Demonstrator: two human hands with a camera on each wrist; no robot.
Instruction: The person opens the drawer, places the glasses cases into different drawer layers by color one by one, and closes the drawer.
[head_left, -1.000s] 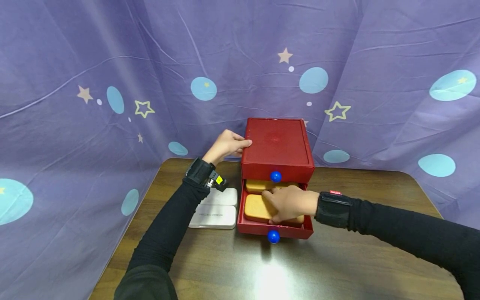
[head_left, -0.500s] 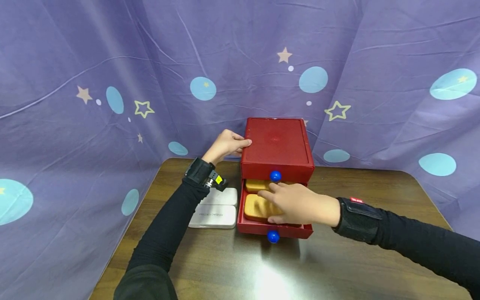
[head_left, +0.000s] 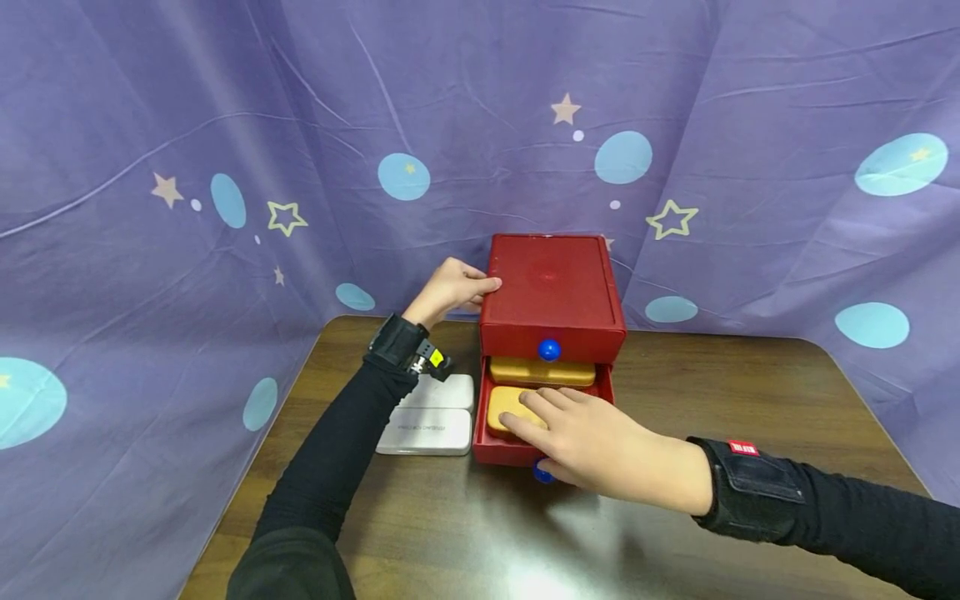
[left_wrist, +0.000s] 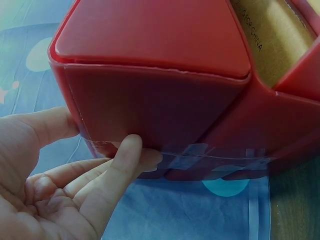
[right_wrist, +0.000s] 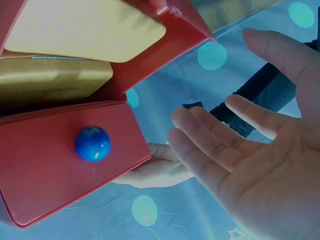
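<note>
purple star-and-dot curtain behind and to both sides; dark wooden table [head_left: 720, 392] in front. near the table's back edge, a red 2-drawer box [head_left: 553, 287], pressed up close to the curtain. upper drawer closed, blue knob [head_left: 550, 349] facing forward; lower drawer [head_left: 510, 450] drawn out toward the front edge, with 2 tan cases inside: 1 case at the back [head_left: 542, 371], 1 case at the front [head_left: 504, 408]. left hand [head_left: 452, 287] cupped against the box's upper left side, thumb and fingers curled on the rim, apparently to brace it against sliding. right hand [head_left: 588, 442] loose and open over the pulled-out drawer, fingers straight, fingertips [head_left: 525, 408] over the front tan case, palm covering most of the lower blue knob [head_left: 542, 475]; contact not clear, nothing gripped. 2 white cases [head_left: 431, 417] flat on the table just left of the box, under the left wrist, side by side.
</note>
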